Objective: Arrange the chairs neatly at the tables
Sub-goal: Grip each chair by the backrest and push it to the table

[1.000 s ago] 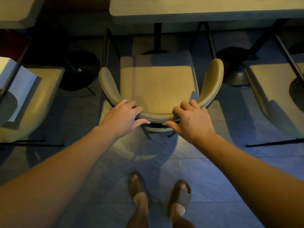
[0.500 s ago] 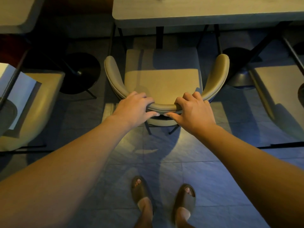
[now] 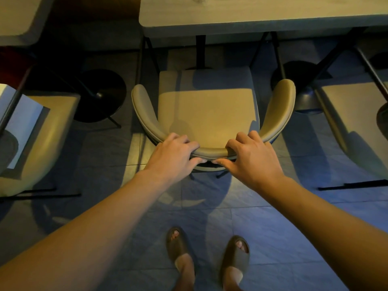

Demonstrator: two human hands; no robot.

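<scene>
A tan padded chair with a curved backrest faces a light wooden table straight ahead. Its seat front lies near the table's edge. My left hand grips the left half of the backrest, fingers curled over the top, thumb below. Gripping the right half the same way is my right hand.
A second tan chair stands at the left, a third at the right. Another table corner shows at top left. Round black table bases sit on the tiled floor. My sandalled feet are behind the chair.
The chair has slid forward toward the table, its seat front now close to the table edge. Both hands kept their grip on the backrest.
</scene>
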